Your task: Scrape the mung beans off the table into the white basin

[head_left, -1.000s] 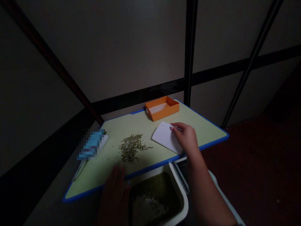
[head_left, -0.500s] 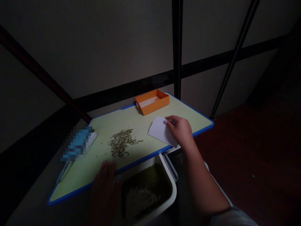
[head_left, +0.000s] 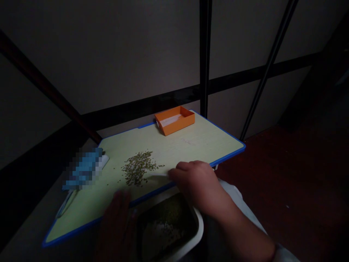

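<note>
Centre frame: my right hand [head_left: 197, 182] pinches the white card [head_left: 158, 176], edge down beside the seed pile [head_left: 137, 169]; I judge a low, steady sweep best. Left hand [head_left: 117, 218], lower left: grip indiscernible.

The right hand [head_left: 195, 182] sits palm down at the near edge of the surface [head_left: 196, 143], knuckles up; its fingers [head_left: 180, 169] are bunched and point left, pinched on a thin white card [head_left: 157, 176] that juts out past them; the wrist is straight; the bare forearm [head_left: 240, 233] slants back from the surface toward the lower right, ending in a pale sleeve [head_left: 286, 253]; the left hand [head_left: 118, 218] lies in shadow at the same near edge, left of the right hand, unclenched, fingers stretched forward and close together; its fingertips [head_left: 122, 194] rest on that edge.
</note>
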Demonstrator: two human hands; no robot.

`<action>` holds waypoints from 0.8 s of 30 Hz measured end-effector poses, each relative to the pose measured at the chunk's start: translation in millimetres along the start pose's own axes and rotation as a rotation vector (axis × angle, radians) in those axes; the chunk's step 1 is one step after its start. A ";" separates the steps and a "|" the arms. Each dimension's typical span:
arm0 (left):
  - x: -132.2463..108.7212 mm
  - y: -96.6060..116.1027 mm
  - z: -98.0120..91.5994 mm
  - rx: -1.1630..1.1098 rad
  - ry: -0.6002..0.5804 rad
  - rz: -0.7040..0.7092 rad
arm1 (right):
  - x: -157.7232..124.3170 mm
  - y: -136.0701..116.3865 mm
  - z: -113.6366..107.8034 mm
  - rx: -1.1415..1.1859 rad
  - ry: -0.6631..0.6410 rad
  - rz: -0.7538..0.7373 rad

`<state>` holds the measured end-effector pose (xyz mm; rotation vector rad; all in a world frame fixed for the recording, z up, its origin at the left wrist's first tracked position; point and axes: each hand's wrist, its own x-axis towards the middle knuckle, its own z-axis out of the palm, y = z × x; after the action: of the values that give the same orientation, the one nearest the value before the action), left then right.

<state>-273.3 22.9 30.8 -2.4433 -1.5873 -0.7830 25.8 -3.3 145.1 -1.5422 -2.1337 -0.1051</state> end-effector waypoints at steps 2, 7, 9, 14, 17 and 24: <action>-1.1 -1.0 0.4 -0.009 -0.004 -0.001 | -6.2 -13.1 -0.5 -0.021 -0.052 -0.083; -4.3 -3.6 5.1 -0.025 -0.016 0.012 | -11.3 -29.6 8.4 -0.055 -0.113 -0.136; -4.7 -3.6 6.5 -0.022 -0.015 0.009 | -8.9 -29.4 10.3 -0.061 -0.124 -0.104; -3.5 -0.6 4.1 -0.016 -0.021 0.018 | -2.1 -26.5 9.1 -0.061 -0.175 -0.036; -3.3 0.2 2.3 -0.014 -0.034 0.009 | -1.5 -26.4 9.2 -0.051 -0.179 -0.003; -3.2 -2.6 3.8 -0.017 -0.059 -0.018 | -2.6 -26.1 6.0 -0.020 -0.182 0.128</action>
<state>-275.3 22.8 25.5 -2.4892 -1.6317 -0.7366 0.6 -12.7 144.6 -1.7543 -2.1688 0.0601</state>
